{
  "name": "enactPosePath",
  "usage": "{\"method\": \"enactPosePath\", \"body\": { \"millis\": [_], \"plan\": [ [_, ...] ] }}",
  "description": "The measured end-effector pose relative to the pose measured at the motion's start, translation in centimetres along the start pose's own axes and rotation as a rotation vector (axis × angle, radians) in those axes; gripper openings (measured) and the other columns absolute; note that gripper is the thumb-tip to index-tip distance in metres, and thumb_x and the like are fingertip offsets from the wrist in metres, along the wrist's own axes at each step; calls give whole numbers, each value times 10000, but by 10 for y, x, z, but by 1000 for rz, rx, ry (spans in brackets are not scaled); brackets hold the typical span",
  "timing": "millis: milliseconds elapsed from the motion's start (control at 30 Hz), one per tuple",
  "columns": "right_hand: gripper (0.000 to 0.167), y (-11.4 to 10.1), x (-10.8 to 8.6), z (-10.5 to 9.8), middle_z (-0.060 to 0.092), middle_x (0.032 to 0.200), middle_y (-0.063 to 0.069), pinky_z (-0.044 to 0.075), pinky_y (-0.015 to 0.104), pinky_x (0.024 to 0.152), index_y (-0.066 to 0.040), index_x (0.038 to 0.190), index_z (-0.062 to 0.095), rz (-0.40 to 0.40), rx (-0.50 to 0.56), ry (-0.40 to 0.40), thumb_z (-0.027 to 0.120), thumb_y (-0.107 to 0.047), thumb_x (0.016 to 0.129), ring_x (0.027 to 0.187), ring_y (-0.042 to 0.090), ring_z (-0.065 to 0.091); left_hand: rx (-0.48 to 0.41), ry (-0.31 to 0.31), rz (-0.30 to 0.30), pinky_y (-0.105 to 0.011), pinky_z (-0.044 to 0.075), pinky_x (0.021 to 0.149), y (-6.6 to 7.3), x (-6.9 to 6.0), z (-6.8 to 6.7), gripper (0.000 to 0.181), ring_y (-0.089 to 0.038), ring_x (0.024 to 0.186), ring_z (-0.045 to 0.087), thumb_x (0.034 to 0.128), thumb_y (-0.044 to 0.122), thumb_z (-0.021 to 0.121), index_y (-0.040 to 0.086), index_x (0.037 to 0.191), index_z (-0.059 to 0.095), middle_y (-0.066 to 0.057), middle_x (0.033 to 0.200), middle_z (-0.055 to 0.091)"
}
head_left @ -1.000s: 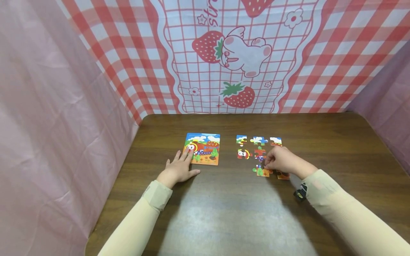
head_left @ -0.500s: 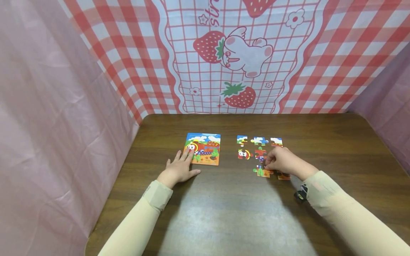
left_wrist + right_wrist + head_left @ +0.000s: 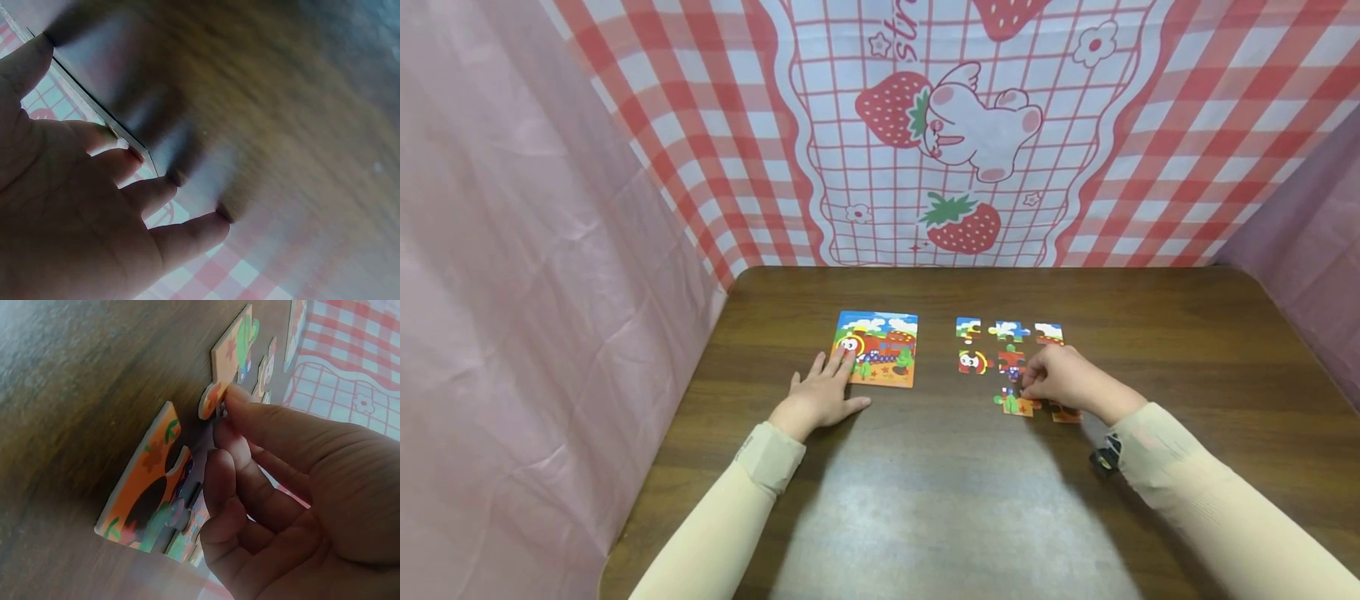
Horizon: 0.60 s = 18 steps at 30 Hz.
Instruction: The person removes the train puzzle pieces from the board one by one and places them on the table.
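My left hand (image 3: 820, 398) lies with spread fingers at the lower left corner of a train picture board (image 3: 892, 368); its fingertips rest on the board and table. In the left wrist view the fingers (image 3: 194, 237) look straight. My right hand (image 3: 1072, 380) has curled fingers and pinches the edge of an orange jigsaw piece with a green cactus (image 3: 226, 353), at the bottom of a group of loose pieces. Beside that hand lies an orange corner piece (image 3: 139, 472), partly hidden by the hand in the head view.
More jigsaw pieces lie spaced apart: a sky piece (image 3: 1009, 331), a cloud piece (image 3: 1049, 332), a corner piece (image 3: 967, 327), a face piece (image 3: 973, 362) and a red piece (image 3: 1011, 360). The wooden table (image 3: 887, 517) meets a checked cloth (image 3: 752, 167) behind; a pink curtain (image 3: 535, 292) hangs at left.
Both hands and the pieces keep their places. Only the head view has shifted very slightly.
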State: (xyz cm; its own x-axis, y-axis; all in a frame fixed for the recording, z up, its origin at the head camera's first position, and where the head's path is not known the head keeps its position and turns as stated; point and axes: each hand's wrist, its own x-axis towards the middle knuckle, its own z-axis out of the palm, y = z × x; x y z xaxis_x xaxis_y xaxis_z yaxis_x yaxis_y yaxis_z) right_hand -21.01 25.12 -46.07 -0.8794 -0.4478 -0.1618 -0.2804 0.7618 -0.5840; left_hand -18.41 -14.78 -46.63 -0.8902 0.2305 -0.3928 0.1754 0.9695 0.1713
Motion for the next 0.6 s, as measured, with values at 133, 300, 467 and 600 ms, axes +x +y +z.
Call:
{"method": "enactPosePath", "body": {
  "millis": [133, 300, 467, 600],
  "plan": [
    [105, 2, 0, 1, 672, 735, -42, 510, 348, 622, -105, 784, 751, -17, 0, 17, 834, -73, 841, 623, 128, 573, -2, -7, -1, -698, 164, 1120, 0, 0, 0, 900, -359, 1528, 35, 1003, 637, 485, 177, 1655, 70, -34, 1700, 25],
    [73, 2, -1, -3, 683, 764, -44, 505, 346, 617, -115, 833, 759, -4, 12, 31, 812, -129, 883, 644, 136, 589, -4, -19, -3, -688, 158, 1127, -1, 2, 0, 902, -359, 1528, 30, 1007, 629, 485, 170, 1655, 58, -42, 1701, 15],
    [86, -8, 4, -11, 701, 764, -8, 489, 366, 629, -96, 868, 767, -7, 55, 47, 785, -165, 916, 658, 160, 596, 2, -14, -9, -674, 164, 1134, -1, 1, -1, 901, -352, 1530, 36, 1005, 627, 492, 170, 1655, 68, -40, 1701, 23],
    [78, -16, 11, -12, 726, 780, 26, 494, 345, 639, -73, 897, 774, -27, 95, 49, 785, -148, 912, 677, 173, 624, 6, -2, -2, -659, 173, 1140, 0, 2, 0, 912, -358, 1528, 47, 999, 634, 499, 172, 1655, 67, -44, 1700, 32]
  ]
}}
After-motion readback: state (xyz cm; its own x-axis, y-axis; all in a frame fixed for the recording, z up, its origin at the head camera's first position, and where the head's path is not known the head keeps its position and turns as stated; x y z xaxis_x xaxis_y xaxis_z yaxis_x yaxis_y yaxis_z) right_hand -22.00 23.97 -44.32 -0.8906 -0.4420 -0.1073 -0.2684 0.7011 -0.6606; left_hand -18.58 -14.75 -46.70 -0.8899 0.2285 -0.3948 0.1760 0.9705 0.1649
